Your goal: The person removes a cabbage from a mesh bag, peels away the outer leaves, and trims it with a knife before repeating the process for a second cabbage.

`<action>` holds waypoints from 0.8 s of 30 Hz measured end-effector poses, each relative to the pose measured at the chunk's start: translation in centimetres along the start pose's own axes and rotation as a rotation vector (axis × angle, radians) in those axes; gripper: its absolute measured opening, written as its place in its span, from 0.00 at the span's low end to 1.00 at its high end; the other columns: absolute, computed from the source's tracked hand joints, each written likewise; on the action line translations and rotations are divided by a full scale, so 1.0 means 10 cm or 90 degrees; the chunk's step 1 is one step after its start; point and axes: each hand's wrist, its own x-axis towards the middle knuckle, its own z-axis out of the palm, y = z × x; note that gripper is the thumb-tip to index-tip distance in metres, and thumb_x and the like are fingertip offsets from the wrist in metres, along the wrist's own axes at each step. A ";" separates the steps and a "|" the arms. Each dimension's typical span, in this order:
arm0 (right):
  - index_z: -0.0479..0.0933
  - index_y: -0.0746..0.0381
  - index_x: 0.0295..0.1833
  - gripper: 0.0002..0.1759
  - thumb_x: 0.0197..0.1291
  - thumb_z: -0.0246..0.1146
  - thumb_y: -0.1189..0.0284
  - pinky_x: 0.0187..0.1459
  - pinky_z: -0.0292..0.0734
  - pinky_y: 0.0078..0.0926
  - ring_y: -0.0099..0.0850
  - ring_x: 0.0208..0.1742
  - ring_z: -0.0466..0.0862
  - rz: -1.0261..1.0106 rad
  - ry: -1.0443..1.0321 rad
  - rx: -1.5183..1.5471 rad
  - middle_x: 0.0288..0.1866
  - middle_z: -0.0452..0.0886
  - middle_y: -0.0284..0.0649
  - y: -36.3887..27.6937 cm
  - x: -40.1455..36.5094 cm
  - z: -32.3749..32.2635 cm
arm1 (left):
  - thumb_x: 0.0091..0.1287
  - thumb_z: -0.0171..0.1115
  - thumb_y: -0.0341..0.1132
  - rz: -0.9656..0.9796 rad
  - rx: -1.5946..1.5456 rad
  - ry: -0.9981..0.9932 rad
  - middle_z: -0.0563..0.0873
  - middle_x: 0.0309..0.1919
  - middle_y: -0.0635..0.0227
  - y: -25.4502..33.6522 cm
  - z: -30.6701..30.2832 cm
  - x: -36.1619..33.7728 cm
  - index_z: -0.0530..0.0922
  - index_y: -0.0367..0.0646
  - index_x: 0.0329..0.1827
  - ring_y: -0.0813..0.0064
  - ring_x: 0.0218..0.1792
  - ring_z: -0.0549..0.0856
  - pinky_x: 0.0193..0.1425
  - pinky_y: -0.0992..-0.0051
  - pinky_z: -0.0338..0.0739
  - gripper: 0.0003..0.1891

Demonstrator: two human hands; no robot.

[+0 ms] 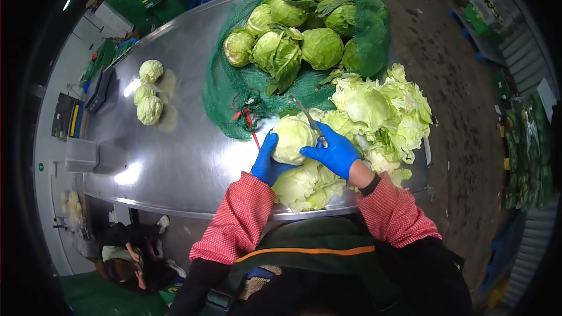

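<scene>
Pale green and partly stripped, a cabbage (291, 140) is in my blue-gloved left hand (269, 162), whose fingers wrap its left side and underside. My right hand (335, 151), gloved in blue too, is closed round a knife (305, 112). The knife's blade points up and to the left, just above the cabbage's right side. Some right-hand fingers rest against the cabbage. Loose cabbage leaves (310, 186) lie below my hands, and a larger heap of leaves (380, 108) spreads to the right. Part of the knife's handle is hidden by my glove.
Several whole cabbages (323, 48) sit on a green mesh bag (219, 96) with a red tie (248, 118). At left on the metal table (181, 164) are three trimmed cabbages (150, 110) and a clear plastic container (82, 155). Another person (126, 257) is at lower left.
</scene>
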 end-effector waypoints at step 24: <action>0.77 0.60 0.52 0.24 0.55 0.73 0.58 0.32 0.75 0.22 0.22 0.29 0.77 0.061 -0.033 0.210 0.32 0.78 0.33 -0.13 0.14 0.09 | 0.63 0.39 0.75 -0.035 -0.308 -0.009 0.74 0.66 0.59 0.07 -0.12 -0.25 0.64 0.55 0.73 0.51 0.59 0.80 0.43 0.49 0.85 0.43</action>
